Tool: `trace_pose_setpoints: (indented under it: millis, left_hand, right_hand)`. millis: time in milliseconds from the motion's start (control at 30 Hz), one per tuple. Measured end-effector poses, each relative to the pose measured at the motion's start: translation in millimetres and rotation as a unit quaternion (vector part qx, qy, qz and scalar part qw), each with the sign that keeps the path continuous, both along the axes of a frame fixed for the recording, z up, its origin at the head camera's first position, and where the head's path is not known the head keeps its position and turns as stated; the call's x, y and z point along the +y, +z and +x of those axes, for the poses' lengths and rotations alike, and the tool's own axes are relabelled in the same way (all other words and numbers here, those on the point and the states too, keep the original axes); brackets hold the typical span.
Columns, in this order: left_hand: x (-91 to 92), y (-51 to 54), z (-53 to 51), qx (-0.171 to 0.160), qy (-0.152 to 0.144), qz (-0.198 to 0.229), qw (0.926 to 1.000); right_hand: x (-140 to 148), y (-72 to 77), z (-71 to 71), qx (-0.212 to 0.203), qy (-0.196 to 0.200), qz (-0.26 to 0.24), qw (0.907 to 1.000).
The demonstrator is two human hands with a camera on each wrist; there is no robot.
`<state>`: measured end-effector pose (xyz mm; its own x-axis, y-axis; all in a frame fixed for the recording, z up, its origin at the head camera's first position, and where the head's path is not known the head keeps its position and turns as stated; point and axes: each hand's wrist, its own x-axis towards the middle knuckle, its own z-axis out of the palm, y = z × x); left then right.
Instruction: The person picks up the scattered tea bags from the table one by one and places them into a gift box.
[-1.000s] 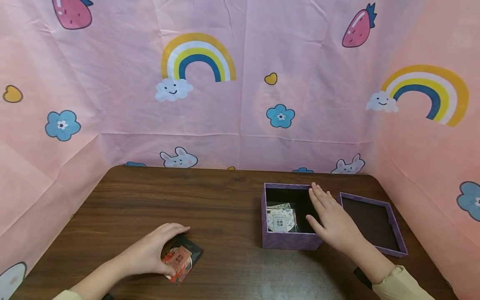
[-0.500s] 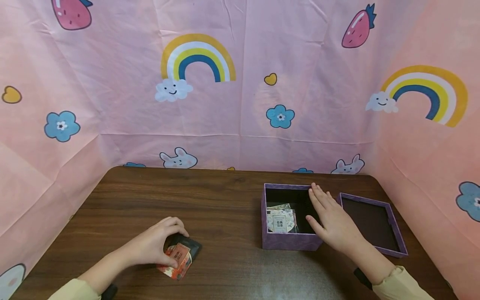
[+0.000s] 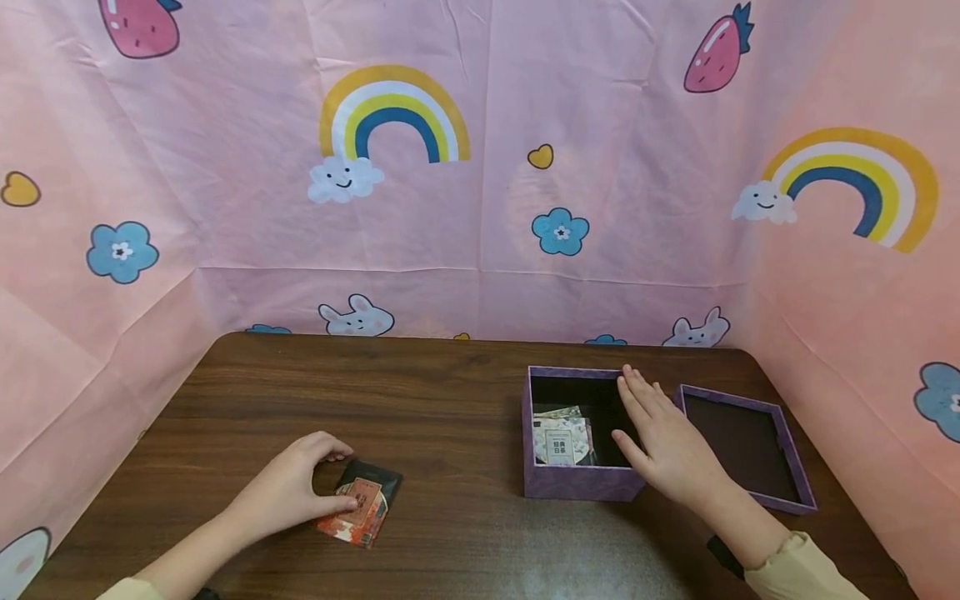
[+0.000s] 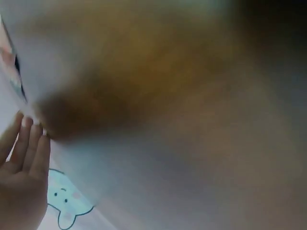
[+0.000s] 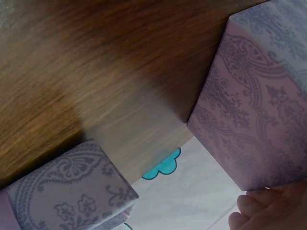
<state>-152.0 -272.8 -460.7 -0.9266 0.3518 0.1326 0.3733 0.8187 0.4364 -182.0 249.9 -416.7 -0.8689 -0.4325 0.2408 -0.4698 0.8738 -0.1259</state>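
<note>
A flat, square sachet (image 3: pixel 367 517), black at one end and orange-red with a pale circle and a Chinese label, appears to lie on the table at the left. My left hand (image 3: pixel 288 492) is beside it, thumb over its face and fingers bent near its far corner. Further right stands an open purple box (image 3: pixel 583 483) with a dark inside. White floral sachets (image 3: pixel 561 442) lie in its left part. Across the box's right rim rests my right hand (image 3: pixel 671 450), its fingers straight; the right wrist view shows fingertips (image 5: pixel 249 203) by the patterned box wall.
A purple box lid (image 3: pixel 738 446) lies inside up to the right of the box. The dark wooden table (image 3: pixel 465 417) has bare room between the left sachet and the box. Pink printed cloth (image 3: pixel 480 192) encloses the table's back and sides. The left wrist view is mostly blurred.
The orange-red sachet has shifted slightly away from me and turned a little. My left fingers have moved left, off its far end. The right hand and the box have stayed put.
</note>
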Motion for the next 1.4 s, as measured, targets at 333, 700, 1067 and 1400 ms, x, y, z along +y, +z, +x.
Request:
trace_pose_setpoints:
  millis: [333,700,1067,1400]
  left_hand:
    - [3.9,-8.5,16.5,0.047,0.01,-0.033,0.9983]
    - [11.6,-12.0,5.5,0.005,-0.037,0.049,0.9981]
    - [11.0,-12.9,-7.6,-0.068,-0.059,0.126,0.9879]
    - [3.9,-2.4,-23.2,-0.123,0.018,0.211,0.9695]
  right_hand:
    - [-0.2,1.7,-0.5,-0.005,0.0,-0.003,1.0]
    - [0.9,0.0,-1.5,-0.001,-0.001,-0.003,1.0]
    - [1.0,-1.7,-1.1,0.003,0.004,-0.003,1.0]
    - [0.8,-0.8,-1.4,-0.001,-0.001,0.002,1.0]
